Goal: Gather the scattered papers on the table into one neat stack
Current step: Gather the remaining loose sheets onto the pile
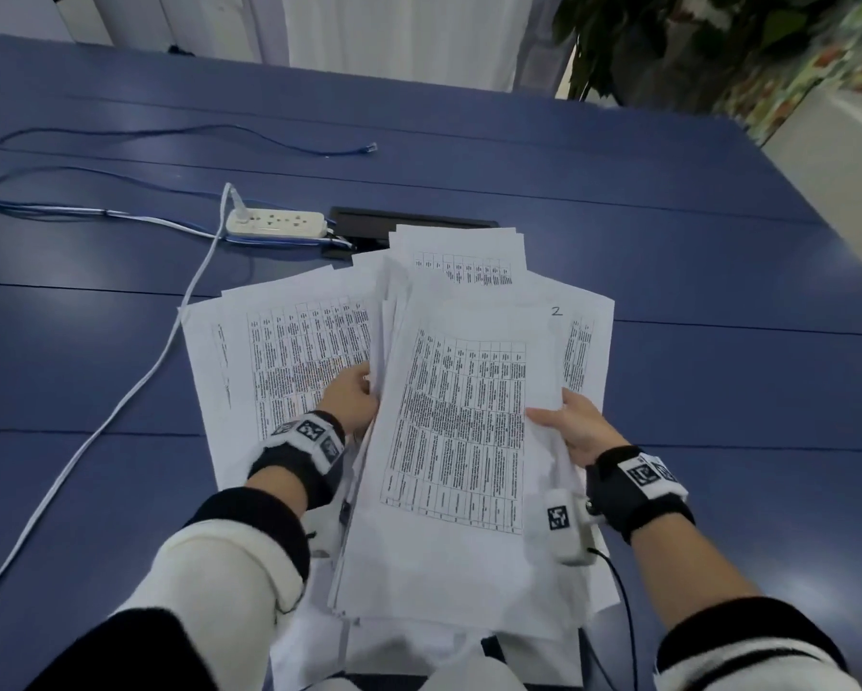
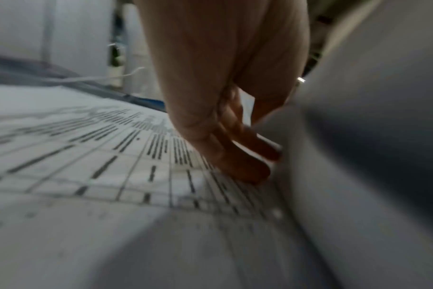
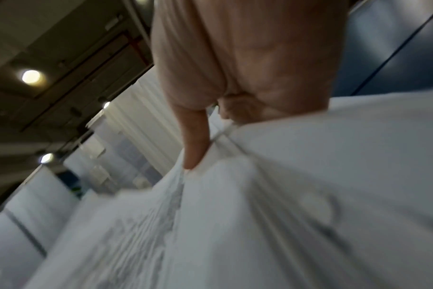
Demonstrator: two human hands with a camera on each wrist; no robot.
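Observation:
I hold a thick stack of printed papers (image 1: 458, 431) between both hands, lifted and tilted above the blue table (image 1: 718, 231). My left hand (image 1: 356, 396) grips the stack's left edge. In the left wrist view its fingers (image 2: 237, 156) reach under the raised stack (image 2: 359, 156) and lie over a printed sheet (image 2: 87, 156). My right hand (image 1: 568, 421) pinches the right edge, thumb (image 3: 193, 148) on top of the papers (image 3: 284, 195) and the other fingers hidden beneath. Loose sheets lie flat under the stack at the left (image 1: 279, 351), the back (image 1: 468, 256) and the right (image 1: 586, 351).
A white power strip (image 1: 277, 224) sits behind the papers, its white cable (image 1: 120, 416) running down the table's left side. A thin blue cable (image 1: 219, 134) loops at the back left. Behind the sheets is a black cable hatch (image 1: 369, 224). A leafy plant (image 1: 668, 47) stands at the far right.

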